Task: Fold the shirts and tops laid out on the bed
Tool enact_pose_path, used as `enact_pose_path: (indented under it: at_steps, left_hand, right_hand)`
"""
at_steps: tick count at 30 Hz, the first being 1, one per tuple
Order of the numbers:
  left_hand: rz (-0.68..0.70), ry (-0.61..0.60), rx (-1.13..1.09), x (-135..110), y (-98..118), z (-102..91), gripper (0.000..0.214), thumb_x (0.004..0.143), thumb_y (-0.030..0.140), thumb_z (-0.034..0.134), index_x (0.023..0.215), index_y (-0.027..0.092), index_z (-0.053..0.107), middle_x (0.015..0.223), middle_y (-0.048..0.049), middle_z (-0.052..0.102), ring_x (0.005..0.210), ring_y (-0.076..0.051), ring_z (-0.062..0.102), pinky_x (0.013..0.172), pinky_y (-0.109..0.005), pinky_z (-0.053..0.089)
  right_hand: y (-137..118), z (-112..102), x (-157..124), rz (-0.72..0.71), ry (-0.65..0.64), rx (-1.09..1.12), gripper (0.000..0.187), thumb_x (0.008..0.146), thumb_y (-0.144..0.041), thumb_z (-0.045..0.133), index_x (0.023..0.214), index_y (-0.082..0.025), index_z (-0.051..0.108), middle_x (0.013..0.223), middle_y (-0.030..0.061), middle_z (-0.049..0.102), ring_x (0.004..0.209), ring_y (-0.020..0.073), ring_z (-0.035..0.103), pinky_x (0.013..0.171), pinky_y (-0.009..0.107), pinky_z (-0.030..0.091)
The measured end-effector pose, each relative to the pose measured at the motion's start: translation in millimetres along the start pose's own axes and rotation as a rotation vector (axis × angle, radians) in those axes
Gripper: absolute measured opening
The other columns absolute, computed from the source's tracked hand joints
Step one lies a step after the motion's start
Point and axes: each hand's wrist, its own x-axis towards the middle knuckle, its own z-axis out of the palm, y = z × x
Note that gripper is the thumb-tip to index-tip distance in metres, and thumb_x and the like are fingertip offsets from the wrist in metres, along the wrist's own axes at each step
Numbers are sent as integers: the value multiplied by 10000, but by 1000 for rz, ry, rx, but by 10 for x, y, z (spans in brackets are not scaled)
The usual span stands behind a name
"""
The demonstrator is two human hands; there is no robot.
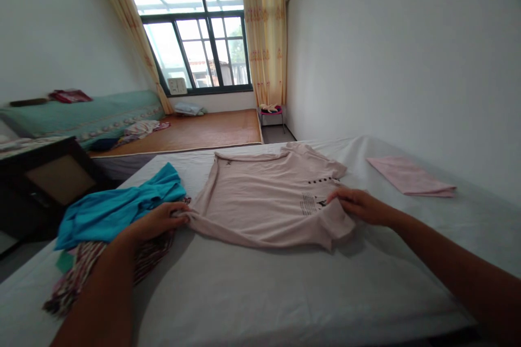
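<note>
A pale pink T-shirt (pixel 252 190) lies spread on its side across the white sheet (pixel 252 293), its hem to the left and its collar to the right. Dark buttons and a small printed text block show near the collar. My left hand (pixel 165 220) pinches the near corner of the hem, lifting it slightly. My right hand (pixel 360 204) is closed on the shirt near the shoulder and sleeve, and the near edge sags between both hands. Beside my left hand lies a bright blue garment (pixel 118 211), on top of a striped cloth (pixel 87 265).
A folded pink cloth (pixel 413 176) lies at the right, near the white wall (pixel 407 54). Beyond the sheet stands another bed with a brown mat (pixel 211 124). A dark cabinet (pixel 49 184) is at the left, and a small stool (pixel 272 113) stands by the curtain (pixel 266 32).
</note>
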Motion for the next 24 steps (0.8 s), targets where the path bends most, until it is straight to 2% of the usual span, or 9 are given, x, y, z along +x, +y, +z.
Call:
enact_pose_path:
  at_steps: [4, 7, 9, 10, 12, 15, 18, 21, 24]
  left_hand:
    - [35, 313, -4, 438, 113, -148, 475, 734, 604, 507, 825, 167, 669, 790, -29, 672, 794, -223, 618, 714, -267, 473]
    - [-110, 553, 78, 752, 145, -149, 535, 763, 583, 479, 988, 132, 657, 910, -83, 683, 867, -250, 626, 752, -299, 476]
    - [-198, 658, 104, 882, 83, -42, 599, 794, 540, 464, 1164, 85, 584, 1023, -141, 669, 915, -255, 631, 782, -316, 481]
    - [-215, 672, 105, 918, 31, 37, 626, 813, 518, 451, 1233, 61, 534, 1065, -165, 657, 925, -250, 634, 793, -319, 484]
    - [-197, 623, 113, 943, -89, 212, 662, 845, 477, 428, 1325, 21, 441, 1145, -199, 629, 949, -240, 637, 824, -319, 486]
    - [-149, 546, 233, 915, -210, 418, 666, 871, 428, 405, 1371, -12, 382, 1271, -236, 560, 1061, -259, 603, 924, -344, 451]
    - [-157, 519, 419, 874, -182, 488, 621, 898, 426, 356, 1364, 20, 418, 1309, -239, 534, 1156, -311, 546, 970, -410, 416]
    - [-223, 450, 566, 838, -63, 479, 559, 907, 427, 329, 1314, 81, 493, 1230, -221, 593, 1118, -369, 553, 900, -476, 438]
    - [-242, 407, 669, 807, 29, 469, 513, 905, 415, 329, 1259, 113, 546, 1115, -213, 639, 1048, -393, 575, 826, -488, 457]
  right_hand:
    - [134, -237, 631, 87, 276, -159, 289, 866, -296, 424, 987, -180, 660, 895, 56, 697, 820, 211, 622, 734, 289, 465]
    - [264, -283, 991, 313, 363, -351, 303, 864, -300, 447, 1043, -164, 649, 1006, 107, 706, 898, 239, 633, 769, 296, 451]
    - [337, -268, 1065, 442, 370, -440, 377, 900, -344, 420, 1177, -147, 582, 1039, 135, 701, 915, 247, 642, 761, 300, 446]
    - [369, -259, 1048, 461, 363, -470, 408, 916, -369, 400, 1223, -144, 547, 1039, 141, 701, 917, 248, 646, 757, 301, 444]
    - [422, -256, 926, 418, 333, -512, 425, 933, -419, 370, 1232, -166, 534, 1030, 133, 703, 919, 246, 650, 753, 302, 438]
    - [490, -308, 616, 421, 328, -551, 431, 936, -499, 321, 1064, -208, 611, 956, 112, 711, 860, 244, 654, 722, 312, 436]
    - [560, -391, 294, 473, 285, -493, 490, 904, -579, 330, 913, -204, 646, 859, 94, 705, 776, 240, 647, 690, 322, 446]
    - [636, -413, 67, 309, 144, -288, 485, 781, -610, 539, 1017, -202, 654, 1037, 84, 687, 931, 251, 630, 782, 324, 471]
    - [705, -356, -14, 212, 128, -187, 557, 639, -554, 688, 1063, -195, 654, 1126, 93, 659, 1039, 287, 590, 879, 371, 459]
